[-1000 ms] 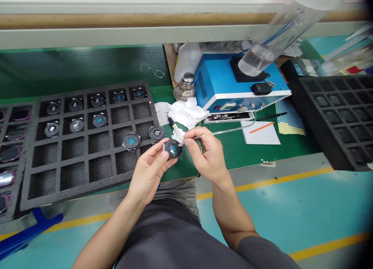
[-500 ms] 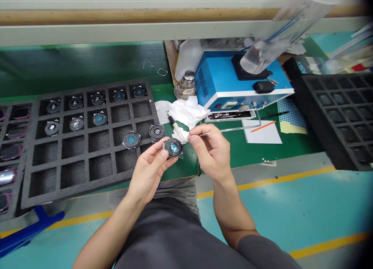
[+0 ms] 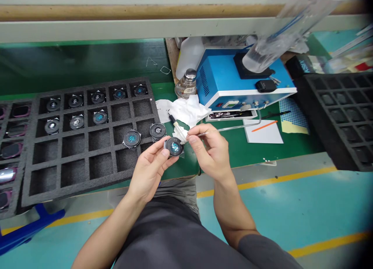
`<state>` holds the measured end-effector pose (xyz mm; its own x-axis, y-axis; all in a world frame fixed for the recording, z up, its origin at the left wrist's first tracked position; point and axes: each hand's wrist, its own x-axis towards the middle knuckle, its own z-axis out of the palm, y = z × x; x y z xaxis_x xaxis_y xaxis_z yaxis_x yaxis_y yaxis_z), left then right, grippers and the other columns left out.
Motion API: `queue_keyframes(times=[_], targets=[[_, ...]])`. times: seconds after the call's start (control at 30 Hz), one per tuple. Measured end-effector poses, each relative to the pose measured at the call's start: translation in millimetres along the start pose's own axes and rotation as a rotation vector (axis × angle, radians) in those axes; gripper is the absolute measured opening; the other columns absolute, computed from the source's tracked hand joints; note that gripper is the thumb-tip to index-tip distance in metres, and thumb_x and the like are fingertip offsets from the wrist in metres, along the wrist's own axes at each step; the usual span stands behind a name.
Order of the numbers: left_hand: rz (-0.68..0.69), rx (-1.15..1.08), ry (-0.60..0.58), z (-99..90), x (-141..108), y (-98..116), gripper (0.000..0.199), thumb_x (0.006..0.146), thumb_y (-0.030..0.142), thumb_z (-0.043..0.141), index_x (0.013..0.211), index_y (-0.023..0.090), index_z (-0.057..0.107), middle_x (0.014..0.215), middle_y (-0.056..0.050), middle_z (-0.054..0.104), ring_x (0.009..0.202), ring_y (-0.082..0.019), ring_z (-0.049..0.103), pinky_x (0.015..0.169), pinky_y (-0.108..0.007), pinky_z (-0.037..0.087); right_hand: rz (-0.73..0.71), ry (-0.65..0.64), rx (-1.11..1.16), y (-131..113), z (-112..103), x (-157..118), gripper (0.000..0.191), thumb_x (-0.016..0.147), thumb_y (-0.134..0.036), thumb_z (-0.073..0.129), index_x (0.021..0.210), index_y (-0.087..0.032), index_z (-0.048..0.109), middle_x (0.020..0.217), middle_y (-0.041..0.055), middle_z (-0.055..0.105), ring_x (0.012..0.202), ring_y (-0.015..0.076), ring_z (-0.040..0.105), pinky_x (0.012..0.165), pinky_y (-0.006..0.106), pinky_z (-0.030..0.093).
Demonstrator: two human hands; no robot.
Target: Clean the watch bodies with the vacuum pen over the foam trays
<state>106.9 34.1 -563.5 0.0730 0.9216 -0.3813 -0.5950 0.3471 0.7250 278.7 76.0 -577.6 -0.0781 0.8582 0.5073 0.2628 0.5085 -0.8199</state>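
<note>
round black disc (image 3: 174, 146) with a glossy teal centre sits between the two hands, low on the green mat's front edge, held up just clear of the surface.

far left, a black foam tray with a square grid of cells (image 3: 75, 192) carries smaller dark discs (image 3: 100, 117) in its top two rows, and beside it a second tray shows glossy pink-rimmed pieces (image 3: 11, 150). two more loose discs (image 3: 131, 138) rest at the tray's right end, close to the hands.

the left hand (image 3: 148, 170) cradles the round black disc from below and at its rim, the fingers curled and the thumb on top, a firm narrow grip. the right hand (image 3: 206, 150) pinches a thin clear tube (image 3: 224, 128) between thumb and forefinger, with a scrap of white tissue (image 3: 180, 135) at its tip, touching or just beside the disc's upper right edge; which, i cannot tell.

behind them lie a black-handled pen-like tool (image 3: 174, 120), crumpled white wipes (image 3: 186, 111), a glass bottle with a metal cap (image 3: 185, 84) and a white plastic bottle (image 3: 190, 57). further right stand a blue metal machine (image 3: 230, 90), a clear cylinder (image 3: 262, 55), a white paper sheet (image 3: 264, 133) under an orange marker (image 3: 262, 125), and a black grid tray (image 3: 335, 117).
</note>
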Motion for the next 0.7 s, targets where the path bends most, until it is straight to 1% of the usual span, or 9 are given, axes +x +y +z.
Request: queue_keyframes(times=[0.17, 0.47, 0.57, 0.7], targets=[[-0.002, 0.012, -0.010, -1.2, 0.1, -0.5, 0.035, 0.084, 0.025, 0.084, 0.118, 0.022, 0.079, 0.118, -0.006, 0.078, 0.101, -0.019, 0.073, 0.092, -0.031, 0.060, 0.000, -0.012, -0.039, -0.7, -1.7, 0.2, 0.007, 0.099, -0.023, 0.060, 0.103, -0.023, 0.066, 0.096, 0.0033, 0.072, 0.082, 0.0161, 0.068, 0.071, 0.032, 0.058], [0.000, 0.015, -0.012, -1.1, -0.3, -0.8, 0.034, 0.083, 0.025, 0.085, 0.117, 0.023, 0.080, 0.119, -0.006, 0.078, 0.103, -0.019, 0.073, 0.091, -0.030, 0.061, -0.046, -0.033, -0.058, -2.5, -2.6, 2.4, 0.009, 0.097, -0.017, 0.061, 0.103, -0.023, 0.066, 0.094, 0.0020, 0.072, 0.080, 0.0138, 0.067, 0.071, 0.029, 0.057], [-0.001, 0.006, -0.013, -1.1, -0.4, -0.5, 0.034, 0.083, 0.024, 0.085, 0.117, 0.022, 0.080, 0.119, -0.006, 0.078, 0.102, -0.018, 0.073, 0.090, -0.028, 0.061, -0.042, -0.034, -0.071, -2.2, -2.4, 2.5, 0.008, 0.097, -0.018, 0.061, 0.102, -0.023, 0.066, 0.093, 0.0024, 0.072, 0.079, 0.0145, 0.067, 0.070, 0.030, 0.057], [-0.002, 0.016, -0.008, -1.0, -0.5, -1.1, 0.034, 0.083, 0.024, 0.084, 0.117, 0.022, 0.080, 0.119, -0.006, 0.078, 0.103, -0.019, 0.073, 0.092, -0.030, 0.061, -0.032, -0.032, -0.082, -1.9, -2.5, 2.0, 0.007, 0.097, -0.020, 0.061, 0.101, -0.023, 0.066, 0.093, 0.0027, 0.072, 0.078, 0.0153, 0.067, 0.069, 0.031, 0.057]])
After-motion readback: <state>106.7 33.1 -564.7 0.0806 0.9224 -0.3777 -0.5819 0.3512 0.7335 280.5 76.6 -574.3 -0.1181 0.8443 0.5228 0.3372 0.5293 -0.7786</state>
